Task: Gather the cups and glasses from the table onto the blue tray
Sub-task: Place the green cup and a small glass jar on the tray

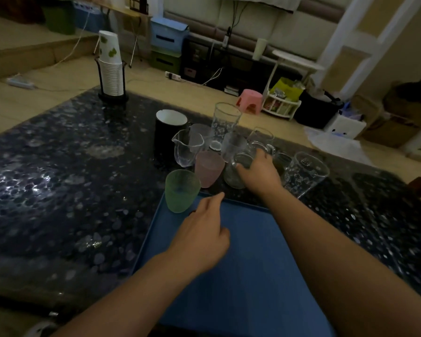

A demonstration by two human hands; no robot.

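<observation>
Right hand [258, 177] is wrapped around a small clear glass [238, 171] just past the far edge of the blue tray [248, 251], while the left hand [202, 235] hangs loose over the tray holding nothing, index finger poking forward. Just left of that fingertip a green cup [182, 190] sits on the tray's far left corner, and beyond both hands the rest is still bunched up on the dark table [58, 190]: pink cup [208, 167], little glass pitcher [187, 148], black mug [169, 132], a tall glass [225, 124]. There's a printed glass [304, 172] to the right of the right hand, and a stack of paper cups [111, 66] in a holder way off beyond the left hand.
</observation>
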